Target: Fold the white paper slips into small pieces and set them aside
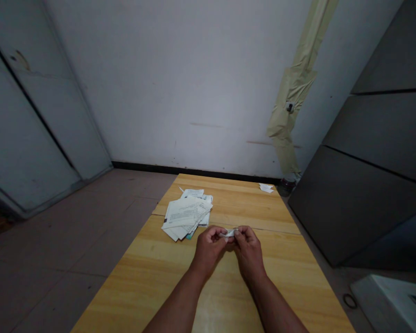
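A small folded piece of white paper (230, 233) is held between both my hands, above the middle of the wooden table (229, 286). My left hand (210, 249) pinches its left end between thumb and fingers. At the right end, the thumb and fingers of my right hand (250, 252) close on it. Fingertips hide part of the paper, so its exact folds cannot be made out. Beyond my left hand lies a fanned pile of printed sheets (183, 215).
A small folded white paper (266, 188) rests at the table's far right corner. Grey cabinets (374, 185) stand to the right, with a white box (391, 300) on the floor below. A wall (194, 92) rises behind the table. Tape covers a pipe (291, 101) there.
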`<state>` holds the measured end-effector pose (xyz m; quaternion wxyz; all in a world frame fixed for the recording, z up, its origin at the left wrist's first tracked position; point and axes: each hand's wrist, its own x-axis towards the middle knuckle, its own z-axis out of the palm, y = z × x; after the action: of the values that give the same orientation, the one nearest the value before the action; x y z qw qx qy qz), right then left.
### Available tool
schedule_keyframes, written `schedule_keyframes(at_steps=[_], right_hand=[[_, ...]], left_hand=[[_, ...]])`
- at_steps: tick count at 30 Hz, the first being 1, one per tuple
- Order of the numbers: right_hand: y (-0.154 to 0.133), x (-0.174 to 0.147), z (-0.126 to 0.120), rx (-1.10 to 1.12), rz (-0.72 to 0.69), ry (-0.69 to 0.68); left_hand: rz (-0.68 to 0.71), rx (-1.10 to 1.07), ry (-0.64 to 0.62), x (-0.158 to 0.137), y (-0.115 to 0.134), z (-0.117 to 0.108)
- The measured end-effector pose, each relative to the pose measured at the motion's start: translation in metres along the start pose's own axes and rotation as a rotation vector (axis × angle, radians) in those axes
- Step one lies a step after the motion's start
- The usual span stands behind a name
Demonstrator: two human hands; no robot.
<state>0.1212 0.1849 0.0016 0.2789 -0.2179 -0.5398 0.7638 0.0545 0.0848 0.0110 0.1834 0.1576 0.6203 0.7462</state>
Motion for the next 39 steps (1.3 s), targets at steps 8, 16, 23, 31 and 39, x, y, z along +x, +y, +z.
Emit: schedule_keyframes(at_steps=[8, 16, 23, 31, 39], right_hand=[[0.007, 0.001, -0.005, 0.054, -0.003, -0.015], [0.001, 0.006, -0.012, 0.093, 0.094, -0.149], [-0.007, 0.001, -0.012, -0.026, 0.050, -0.172], [-0.013, 0.003, -0.022, -0.546, -0.378, -0.357], [-0.010, 0.006, -0.026, -0.810, -0.394, -0.418]], left_hand=[[-0.007, 0.007, -0.058, 0.002, 0.002, -0.007], [0.032, 0.108, 0.009, 0.002, -0.006, -0.008], [0.100, 0.148, -0.022, 0.001, -0.003, -0.008], [0.371, 0.427, -0.161, 0.001, 0.003, -0.011], [0.421, 0.526, -0.222, 0.001, -0.003, -0.012]])
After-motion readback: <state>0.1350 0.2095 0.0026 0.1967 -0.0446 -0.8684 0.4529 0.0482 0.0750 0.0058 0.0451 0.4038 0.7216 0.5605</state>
